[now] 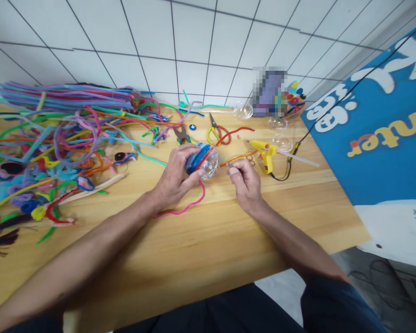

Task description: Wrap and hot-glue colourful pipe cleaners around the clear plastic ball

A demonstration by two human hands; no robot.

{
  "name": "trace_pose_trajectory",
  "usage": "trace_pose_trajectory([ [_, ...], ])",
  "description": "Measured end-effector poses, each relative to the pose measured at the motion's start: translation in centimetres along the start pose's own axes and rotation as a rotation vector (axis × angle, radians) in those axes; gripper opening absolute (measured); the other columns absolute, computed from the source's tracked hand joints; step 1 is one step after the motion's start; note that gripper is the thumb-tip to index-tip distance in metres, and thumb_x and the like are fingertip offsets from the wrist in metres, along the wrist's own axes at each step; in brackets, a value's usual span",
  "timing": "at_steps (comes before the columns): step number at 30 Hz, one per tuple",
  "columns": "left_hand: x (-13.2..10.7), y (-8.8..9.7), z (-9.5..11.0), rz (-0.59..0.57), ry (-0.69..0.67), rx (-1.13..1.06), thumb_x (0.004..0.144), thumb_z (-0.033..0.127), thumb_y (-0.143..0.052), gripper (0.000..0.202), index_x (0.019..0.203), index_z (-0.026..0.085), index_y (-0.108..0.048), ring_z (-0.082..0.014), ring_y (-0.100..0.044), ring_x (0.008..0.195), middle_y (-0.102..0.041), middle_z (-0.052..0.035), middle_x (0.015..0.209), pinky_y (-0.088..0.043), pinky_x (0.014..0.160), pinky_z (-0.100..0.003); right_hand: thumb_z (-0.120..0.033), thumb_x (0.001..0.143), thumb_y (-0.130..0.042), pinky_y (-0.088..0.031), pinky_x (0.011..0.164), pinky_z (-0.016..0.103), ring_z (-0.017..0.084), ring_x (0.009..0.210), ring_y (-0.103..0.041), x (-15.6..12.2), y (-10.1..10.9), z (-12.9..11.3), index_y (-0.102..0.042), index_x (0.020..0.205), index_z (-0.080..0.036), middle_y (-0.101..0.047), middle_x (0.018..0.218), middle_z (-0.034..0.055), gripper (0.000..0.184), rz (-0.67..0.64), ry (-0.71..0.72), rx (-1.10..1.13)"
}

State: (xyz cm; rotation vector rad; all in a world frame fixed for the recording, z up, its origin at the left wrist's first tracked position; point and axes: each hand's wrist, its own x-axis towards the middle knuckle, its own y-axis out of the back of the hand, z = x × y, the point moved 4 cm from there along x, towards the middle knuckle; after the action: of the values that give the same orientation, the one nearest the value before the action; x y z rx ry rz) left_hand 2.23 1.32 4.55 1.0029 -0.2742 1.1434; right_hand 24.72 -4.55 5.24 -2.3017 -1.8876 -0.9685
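My left hand [178, 173] is wrapped round a clear plastic ball [211, 167] that has blue and red pipe cleaners around one side and small coloured bits showing in it. A red pipe cleaner [225, 137] sticks out from the ball's top toward the back right. Below the ball, a pink pipe cleaner [194, 202] curves along the table. My right hand [244, 181] is closed in a pinch just right of the ball, apart from it. What sits between its fingertips is too small to name. An orange pipe cleaner [241, 158] lies just behind these fingers.
A yellow glue gun [266, 155] with a cord lies right of my right hand. Behind the ball are scissors [217, 132], pliers [182, 135] and a blue button [192, 127]. Clear domes [243, 110] stand near the wall. Tangled pipe cleaners [72, 138] cover the left.
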Motion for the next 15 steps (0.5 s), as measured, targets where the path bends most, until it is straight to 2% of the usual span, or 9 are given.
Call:
trace_pose_trajectory([
  [3,-0.3,-0.4,-0.5,-0.056,0.055,-0.059,0.108,0.045,-0.068,0.055,0.155,0.027,-0.047,-0.0356,-0.048,0.159,-0.052,-0.0178,0.162,-0.045,0.131,-0.063,-0.033,0.106,-0.064,-0.051,0.075,0.036,0.021,0.082,-0.063,1.0,0.2,-0.6,-0.068,0.094,-0.026,-0.068,0.086,0.0019,0.014,-0.029,0.082,-0.122],
  [6,-0.6,-0.9,-0.6,-0.124,0.109,-0.145,0.107,0.049,-0.068,0.059,0.155,0.028,-0.041,-0.0376,-0.039,0.167,-0.043,-0.0209,0.17,-0.044,0.132,-0.065,-0.029,0.103,-0.067,-0.051,0.073,0.034,0.019,0.08,-0.063,1.3,0.2,-0.5,-0.071,0.097,-0.026,-0.071,0.089,0.002,0.008,-0.025,0.062,-0.152],
  [10,-0.8,-1.2,-0.5,-0.16,0.154,-0.198,0.107,0.053,-0.068,0.058,0.151,0.029,-0.038,-0.0363,-0.039,0.168,-0.043,-0.0212,0.171,-0.046,0.13,-0.063,-0.027,0.1,-0.071,-0.05,0.069,0.032,0.016,0.071,-0.06,1.1,0.1,-0.2,-0.071,0.094,-0.025,-0.071,0.086,0.0003,0.007,-0.008,0.032,-0.114],
  [15,-0.7,-1.3,-0.7,-0.171,0.139,-0.213,0.109,0.053,-0.066,0.056,0.151,0.03,-0.038,-0.0345,-0.043,0.166,-0.045,-0.0199,0.169,-0.047,0.13,-0.061,-0.025,0.099,-0.073,-0.049,0.071,0.033,0.015,0.069,-0.057,1.1,-0.1,-0.3,-0.071,0.088,-0.024,-0.069,0.082,-0.0007,0.01,-0.029,0.033,-0.075],
])
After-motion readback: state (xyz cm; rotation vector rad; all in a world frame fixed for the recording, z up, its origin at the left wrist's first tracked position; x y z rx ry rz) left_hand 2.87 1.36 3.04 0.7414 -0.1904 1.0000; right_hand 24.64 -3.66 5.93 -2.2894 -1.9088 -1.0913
